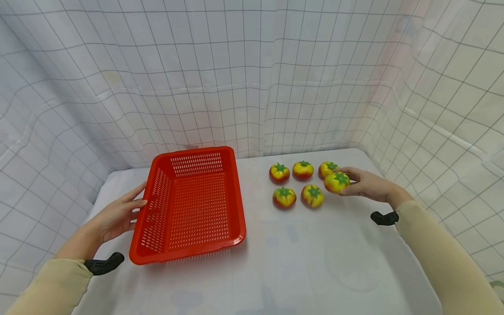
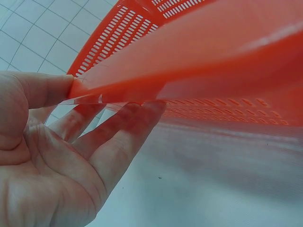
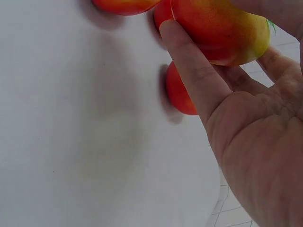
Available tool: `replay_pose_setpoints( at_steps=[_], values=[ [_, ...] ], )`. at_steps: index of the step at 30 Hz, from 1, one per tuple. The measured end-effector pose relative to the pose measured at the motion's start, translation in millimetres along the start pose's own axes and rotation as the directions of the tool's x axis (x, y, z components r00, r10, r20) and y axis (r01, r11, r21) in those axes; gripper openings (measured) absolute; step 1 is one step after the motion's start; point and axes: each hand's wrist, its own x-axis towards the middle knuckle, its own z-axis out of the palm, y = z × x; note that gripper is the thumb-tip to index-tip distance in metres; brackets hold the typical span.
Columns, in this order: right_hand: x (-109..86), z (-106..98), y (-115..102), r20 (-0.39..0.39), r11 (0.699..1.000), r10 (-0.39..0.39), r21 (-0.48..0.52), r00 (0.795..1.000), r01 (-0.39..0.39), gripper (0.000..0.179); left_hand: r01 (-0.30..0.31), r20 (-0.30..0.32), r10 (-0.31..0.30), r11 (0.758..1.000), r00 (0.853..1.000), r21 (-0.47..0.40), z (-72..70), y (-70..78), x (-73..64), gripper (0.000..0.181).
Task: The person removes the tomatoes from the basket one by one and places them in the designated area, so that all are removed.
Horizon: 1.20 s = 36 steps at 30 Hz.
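Observation:
A red plastic basket with slotted walls stands on the left of the table. My left hand grips its left rim, thumb on top and fingers underneath, as the left wrist view of the rim shows. On the right, my right hand holds a red-and-yellow tomato with a green leafy top between thumb and fingers. In the right wrist view this tomato sits above the white surface. Just behind it lies another tomato, partly hidden.
More tomatoes lie in two loose rows between basket and right hand: two at the back and two in front. A white cloth covers the table. Grid-patterned curtains hang behind and at both sides.

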Motion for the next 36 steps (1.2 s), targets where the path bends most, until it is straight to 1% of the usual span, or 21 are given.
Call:
replay_pose_setpoints(
  at_steps=[5, 12, 16, 21, 29, 36],
  values=[
    [-1.1, -2, 13, 0.008, 1.0, 0.004, 0.004, 1.0, -0.004, 0.077, -0.001, 0.003, 0.001, 1.0, 1.0, -0.003, 0.4, 0.8, 0.0, 0.074],
    [-1.3, -3, 24, -0.009, 0.999, 0.044, 0.029, 0.999, -0.044, 0.078, -0.002, 0.004, 0.002, 1.0, 1.0, -0.003, -0.7, 0.7, 1.3, 0.074],
    [-1.4, -3, 30, -0.018, 0.998, 0.061, 0.016, 0.998, -0.06, 0.079, 0.001, 0.001, -0.001, 1.0, 1.0, -0.003, -0.8, 0.2, 1.4, 0.074],
    [-0.8, -4, 37, -0.033, 0.998, 0.064, 0.019, 0.997, -0.063, 0.077, 0.001, -0.005, -0.001, 1.0, 1.0, -0.004, -0.5, -0.6, 1.1, 0.075],
    [-2.1, -5, 44, -0.034, 0.999, 0.048, 0.025, 0.998, -0.047, 0.078, -0.003, -0.014, 0.003, 1.0, 1.0, -0.005, 0.2, -1.5, 0.7, 0.075],
    [-1.1, -5, 50, -0.052, 0.998, 0.06, 0.016, 0.997, -0.059, 0.079, -0.002, -0.015, 0.002, 1.0, 1.0, -0.005, 0.9, -1.0, 0.0, 0.075]
  ],
)
